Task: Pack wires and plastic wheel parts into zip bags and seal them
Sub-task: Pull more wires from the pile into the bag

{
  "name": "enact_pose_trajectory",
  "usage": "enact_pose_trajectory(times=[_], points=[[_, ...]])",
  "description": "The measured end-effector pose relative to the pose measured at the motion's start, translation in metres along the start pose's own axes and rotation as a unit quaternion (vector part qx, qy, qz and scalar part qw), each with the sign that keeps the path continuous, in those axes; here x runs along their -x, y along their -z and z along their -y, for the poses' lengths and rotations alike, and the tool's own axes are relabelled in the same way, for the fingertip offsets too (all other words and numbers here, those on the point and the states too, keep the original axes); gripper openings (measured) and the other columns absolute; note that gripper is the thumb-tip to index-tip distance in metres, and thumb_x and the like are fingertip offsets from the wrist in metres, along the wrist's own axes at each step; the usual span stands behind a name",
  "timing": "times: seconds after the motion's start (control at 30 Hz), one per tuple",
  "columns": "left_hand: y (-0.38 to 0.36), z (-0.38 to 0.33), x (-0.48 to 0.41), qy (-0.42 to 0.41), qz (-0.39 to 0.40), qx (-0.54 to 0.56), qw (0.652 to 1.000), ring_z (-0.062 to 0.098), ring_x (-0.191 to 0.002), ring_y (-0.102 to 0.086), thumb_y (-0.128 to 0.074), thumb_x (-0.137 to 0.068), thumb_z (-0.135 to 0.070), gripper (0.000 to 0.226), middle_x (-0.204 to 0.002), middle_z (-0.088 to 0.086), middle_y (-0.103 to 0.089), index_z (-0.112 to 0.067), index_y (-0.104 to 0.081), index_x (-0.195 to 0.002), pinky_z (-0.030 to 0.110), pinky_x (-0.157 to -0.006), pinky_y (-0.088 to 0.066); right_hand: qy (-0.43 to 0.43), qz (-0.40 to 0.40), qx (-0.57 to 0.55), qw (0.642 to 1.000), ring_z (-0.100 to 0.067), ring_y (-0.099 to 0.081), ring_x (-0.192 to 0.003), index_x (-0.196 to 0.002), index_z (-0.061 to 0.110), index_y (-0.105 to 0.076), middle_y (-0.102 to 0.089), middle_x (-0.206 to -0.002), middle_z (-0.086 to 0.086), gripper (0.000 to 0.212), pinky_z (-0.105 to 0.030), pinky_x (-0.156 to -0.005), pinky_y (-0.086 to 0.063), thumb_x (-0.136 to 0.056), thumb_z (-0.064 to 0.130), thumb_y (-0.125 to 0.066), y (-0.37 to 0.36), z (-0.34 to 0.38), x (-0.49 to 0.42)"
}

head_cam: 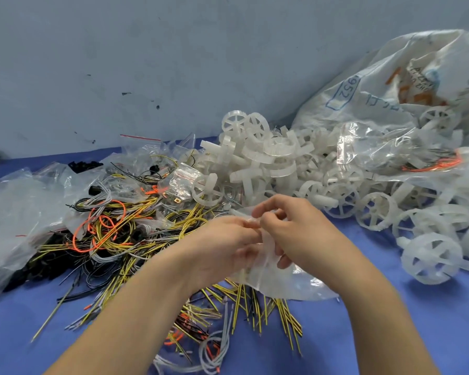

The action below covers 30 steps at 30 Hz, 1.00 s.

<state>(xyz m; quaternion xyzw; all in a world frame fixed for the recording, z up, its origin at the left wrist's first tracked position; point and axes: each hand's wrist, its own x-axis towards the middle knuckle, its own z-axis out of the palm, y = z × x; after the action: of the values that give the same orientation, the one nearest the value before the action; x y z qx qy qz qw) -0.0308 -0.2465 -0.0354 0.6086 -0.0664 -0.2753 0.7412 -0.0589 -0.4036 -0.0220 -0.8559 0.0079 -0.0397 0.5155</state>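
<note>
I see both forearms reaching forward, meeting above the bench (390, 307). My left hand (222, 247) and right hand (290, 228) touch at the fingertips, fingers curled, pinching a zip bag (282, 282) between them.

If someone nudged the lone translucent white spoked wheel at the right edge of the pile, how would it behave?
The translucent white spoked plastic wheel probably rolls readily: it stands on its round rim on the blue table. It looks light, being thin-walled and open between spokes. Likely stiff, since it holds its shape.

Bright, even light; soft shadows, slight motion blur, wide-angle edge distortion.
</note>
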Motion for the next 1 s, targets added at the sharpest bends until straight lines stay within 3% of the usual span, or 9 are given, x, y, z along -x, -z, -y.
enact_pose_trajectory(times=[0.1, 0.2, 0.33, 0.43, 0.57, 0.67, 0.77, 0.9, 1.0], points=[[0.022, -0.01, 0.02, -0.054, 0.005, -0.035, 0.998, 0.031, -0.105, -0.068, -0.057, -0.093, -0.012, 0.025, -0.115, 0.023, -0.067, -0.003, -0.068, -0.113, 0.034, -0.078, -0.059, 0.01, 0.008, 0.02, 1.0, -0.004, -0.052, -0.045, -0.09, 0.03, -0.064, -0.056, -0.067, 0.01, 0.019, -0.028, -0.045, -0.052, -0.096, 0.022, -0.047, -0.005, 0.001, -0.001], [0.057, -0.018, 0.043, -0.124, -0.103, -0.125, 0.979, 0.026, -0.096, -0.071, -0.058, -0.092, -0.027, 0.022, -0.107, 0.009, -0.073, -0.021, -0.073, -0.107, 0.029, -0.07, -0.059, 0.014, 0.026, 0.05, 0.998, -0.007, -0.05, -0.049, -0.09, 0.033, -0.063, -0.056, -0.059, 0.012, 0.019, -0.039, -0.055, -0.054, -0.095, 0.026, -0.047, -0.011, 0.003, -0.002], [0.097, -0.006, 0.039, -0.148, -0.296, -0.357, 0.873, 0.014, -0.078, -0.069, -0.053, -0.098, -0.025, 0.016, -0.09, -0.003, -0.072, -0.03, -0.068, -0.102, 0.029, -0.062, -0.057, 0.022, 0.032, 0.135, 0.99, -0.005, -0.045, -0.045, -0.092, 0.028, -0.068, -0.064, -0.07, 0.007, 0.022, -0.022, -0.046, -0.036, -0.097, 0.034, -0.047, -0.021, 0.003, -0.002], [0.109, 0.006, 0.029, -0.159, -0.305, -0.435, 0.832, 0.007, -0.078, -0.064, -0.055, -0.096, -0.03, 0.014, -0.085, -0.009, -0.07, -0.035, -0.067, -0.098, 0.025, -0.065, -0.048, 0.021, 0.026, 0.167, 0.985, -0.011, -0.038, -0.045, -0.087, 0.018, -0.071, -0.054, -0.056, -0.001, 0.034, -0.027, -0.047, -0.031, -0.098, 0.039, -0.047, -0.029, 0.003, -0.003], [0.102, 0.011, 0.02, -0.17, -0.298, -0.519, 0.783, -0.001, -0.058, -0.056, -0.049, -0.098, -0.033, 0.018, -0.066, -0.016, -0.064, -0.034, -0.067, -0.104, 0.018, -0.056, -0.045, 0.02, 0.025, 0.162, 0.986, -0.01, -0.031, -0.036, -0.079, 0.025, -0.073, -0.04, -0.041, 0.003, 0.038, -0.027, -0.044, -0.028, -0.1, 0.04, -0.046, -0.033, 0.005, -0.004], [0.092, 0.01, 0.013, -0.178, -0.296, -0.592, 0.728, 0.004, -0.07, -0.056, -0.046, -0.099, -0.032, 0.024, -0.071, -0.021, -0.057, -0.03, -0.068, -0.109, 0.037, -0.078, -0.052, 0.025, 0.027, 0.159, 0.987, -0.012, -0.032, -0.039, -0.078, 0.027, -0.073, -0.04, -0.043, 0.003, 0.038, -0.029, -0.046, -0.029, -0.1, 0.04, -0.045, -0.035, 0.005, -0.005], [0.089, 0.007, 0.011, -0.169, -0.296, -0.588, 0.734, 0.005, -0.066, -0.054, -0.044, -0.1, -0.03, 0.025, -0.07, -0.019, -0.058, -0.029, -0.067, -0.111, 0.037, -0.074, -0.051, 0.035, 0.034, 0.166, 0.985, -0.013, -0.036, -0.042, -0.079, 0.028, -0.072, -0.043, -0.045, 0.002, 0.039, -0.029, -0.048, -0.032, -0.102, 0.042, -0.044, -0.038, 0.005, -0.005], [0.097, -0.004, 0.021, -0.126, -0.281, -0.574, 0.759, 0.005, -0.075, -0.062, -0.046, -0.101, -0.026, 0.024, -0.087, -0.016, -0.063, -0.029, -0.064, -0.116, 0.024, -0.062, -0.05, 0.048, 0.047, 0.178, 0.982, -0.014, -0.04, -0.045, -0.083, 0.03, -0.072, -0.043, -0.047, 0.003, 0.039, -0.029, -0.05, -0.035, -0.103, 0.044, -0.042, -0.038, 0.005, -0.004], [0.104, -0.013, 0.038, -0.097, -0.241, -0.569, 0.78, -0.003, -0.075, -0.055, -0.049, -0.1, -0.029, 0.019, -0.093, -0.018, -0.06, -0.036, -0.063, -0.109, 0.015, -0.059, -0.038, 0.054, 0.046, 0.185, 0.98, -0.014, -0.046, -0.047, -0.084, 0.03, -0.072, -0.049, -0.048, 0.003, 0.038, -0.029, -0.049, -0.035, -0.102, 0.044, -0.042, -0.038, 0.005, -0.005]])
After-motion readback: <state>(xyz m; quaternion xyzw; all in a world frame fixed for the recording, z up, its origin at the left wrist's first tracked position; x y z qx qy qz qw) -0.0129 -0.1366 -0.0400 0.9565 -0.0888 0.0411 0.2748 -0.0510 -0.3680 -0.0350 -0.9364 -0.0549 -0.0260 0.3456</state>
